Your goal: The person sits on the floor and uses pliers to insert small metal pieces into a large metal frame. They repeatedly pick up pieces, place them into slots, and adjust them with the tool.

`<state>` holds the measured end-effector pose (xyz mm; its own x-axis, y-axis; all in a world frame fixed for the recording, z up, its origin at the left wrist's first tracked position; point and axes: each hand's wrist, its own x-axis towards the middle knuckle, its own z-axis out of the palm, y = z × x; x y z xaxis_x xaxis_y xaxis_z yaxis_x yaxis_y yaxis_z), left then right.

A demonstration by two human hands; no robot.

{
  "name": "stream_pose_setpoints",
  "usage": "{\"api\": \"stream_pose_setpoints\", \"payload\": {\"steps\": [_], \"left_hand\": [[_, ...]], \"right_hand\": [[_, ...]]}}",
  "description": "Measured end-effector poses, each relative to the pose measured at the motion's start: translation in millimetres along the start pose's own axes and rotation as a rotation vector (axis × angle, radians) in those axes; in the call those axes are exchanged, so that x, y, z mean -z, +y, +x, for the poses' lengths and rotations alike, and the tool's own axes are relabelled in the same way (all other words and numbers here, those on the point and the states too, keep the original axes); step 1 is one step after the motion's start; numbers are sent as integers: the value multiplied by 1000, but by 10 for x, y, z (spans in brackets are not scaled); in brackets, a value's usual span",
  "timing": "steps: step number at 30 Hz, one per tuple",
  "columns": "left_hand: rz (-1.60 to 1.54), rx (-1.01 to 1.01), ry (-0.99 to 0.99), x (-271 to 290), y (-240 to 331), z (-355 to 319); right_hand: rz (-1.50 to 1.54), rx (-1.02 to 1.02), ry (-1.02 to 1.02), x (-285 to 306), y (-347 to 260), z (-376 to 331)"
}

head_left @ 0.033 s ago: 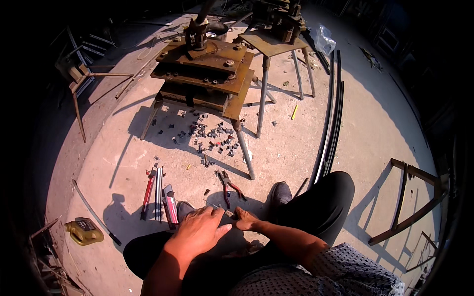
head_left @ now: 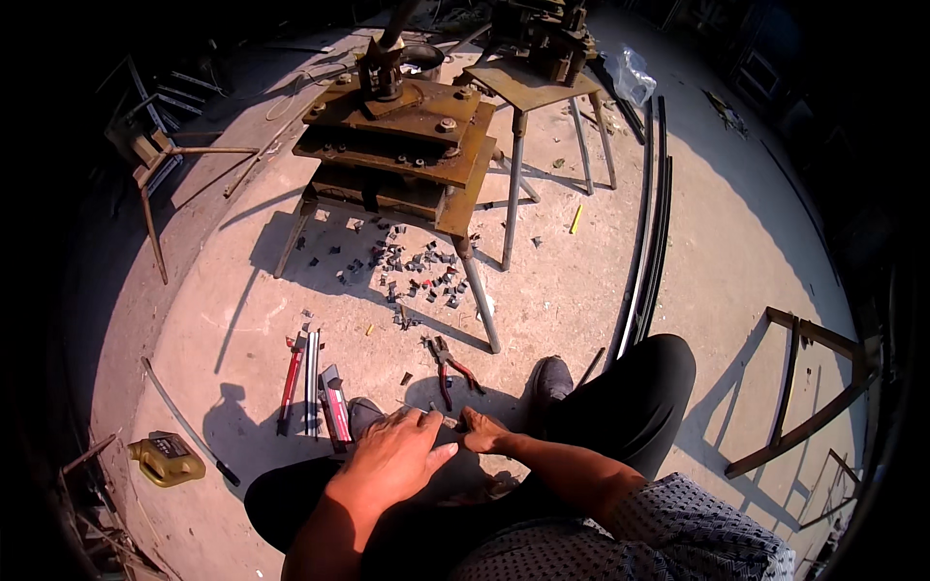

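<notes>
Fingertips nearly together, all the business was there: the left hand (head_left: 395,447), back uppermost, faced the right hand (head_left: 483,432) over the lap, both with fingers bent. Clenched on something or merely curled? You couldn't tell; whatever sat between them was too small and shaded to name. It looked like close fingertip work, and the next move seemed to call for a steady pinch and small, matched motions. Just past the fingers, there were the pliers (head_left: 445,361), flat on the floor between the shoes, untouched: dark head pointing away, red handles splayed wide. Left of them lay red strips (head_left: 291,384) and a silver strip (head_left: 311,383); further out, dark scraps (head_left: 426,271) littered the ground beneath a rusty press (head_left: 395,145).
</notes>
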<state>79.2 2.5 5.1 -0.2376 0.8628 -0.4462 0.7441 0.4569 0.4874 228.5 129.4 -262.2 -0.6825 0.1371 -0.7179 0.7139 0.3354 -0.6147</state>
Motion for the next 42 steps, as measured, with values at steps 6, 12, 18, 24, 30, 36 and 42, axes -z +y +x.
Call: {"api": "stream_pose_setpoints", "payload": {"steps": [6,12,18,24,30,36,42], "left_hand": [[1,-4,20,-8,-49,-171],[-7,-47,48,-154,-84,-54],[-17,-58,29,-132,-83,-176],[-38,-144,127,-186,-178,-62],[-124,-176,65,-158,-315,100],[-399,-184,195,-34,-551,330],[-1087,108,-25,331,-677,343]], "right_hand": [[-64,-64,34,-58,-110,125],[-136,-117,78,22,-7,187],[-88,20,295,-59,75,491],[-180,-17,441,51,199,863],[-271,3,489,171,269,1299],[-324,-33,383,217,458,1573],[-217,-367,135,454,86,1630]]}}
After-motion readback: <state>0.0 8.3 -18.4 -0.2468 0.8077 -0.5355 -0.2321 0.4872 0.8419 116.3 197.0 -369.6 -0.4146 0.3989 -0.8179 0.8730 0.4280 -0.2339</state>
